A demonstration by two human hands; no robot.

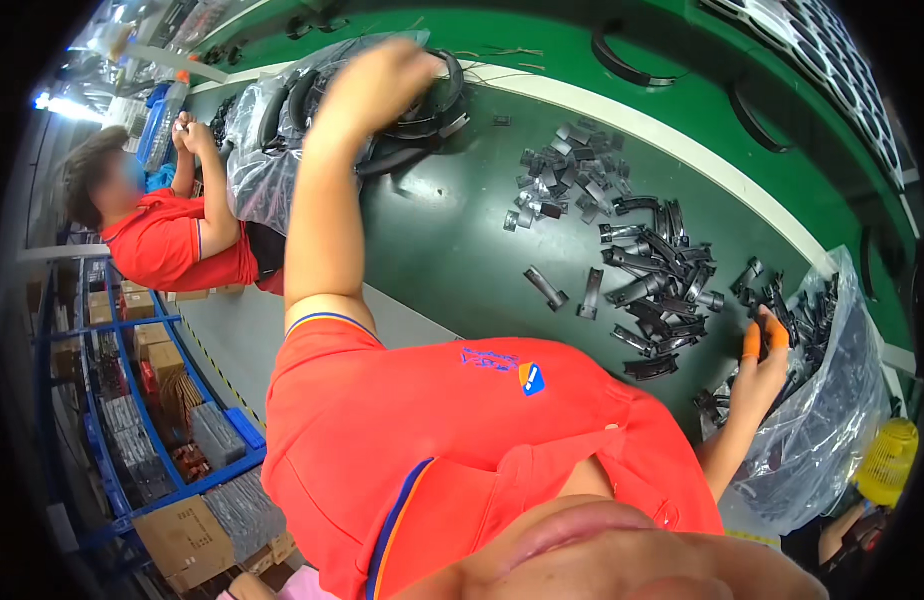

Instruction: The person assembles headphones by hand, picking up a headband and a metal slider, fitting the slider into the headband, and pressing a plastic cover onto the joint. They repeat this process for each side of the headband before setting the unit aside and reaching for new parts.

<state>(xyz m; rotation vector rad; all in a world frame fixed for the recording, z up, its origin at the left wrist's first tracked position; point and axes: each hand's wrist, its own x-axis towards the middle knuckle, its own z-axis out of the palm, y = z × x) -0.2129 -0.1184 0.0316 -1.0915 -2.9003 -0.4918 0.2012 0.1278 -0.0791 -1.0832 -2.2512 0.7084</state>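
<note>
My left hand (pixel 382 85) reaches over the far-left part of the green table, its fingers smeared by motion. Right beside those fingers lie black curved bands (pixel 447 95), which look like headphone headbands; whether I grip one is unclear. More such bands (pixel 277 115) rest in a clear plastic bag (pixel 260 185). At the right, my right hand (pixel 764 365), with orange finger covers, pinches a small black part (pixel 764 335). That hand is beside a large clear bag (pixel 832 400) of black plastic parts (pixel 807 320). Left of it spreads a heap of black curved pieces (pixel 662 265).
Small dark clips (pixel 572 165) are scattered on the table (pixel 452 260) beyond the heap. Two single pieces (pixel 589 293) lie apart. Bands (pixel 622 65) also lie along the far green strip. A co-worker in red (pixel 172 235) stands left, near blue shelving (pixel 172 360). A yellow basket (pixel 887 462) is far right.
</note>
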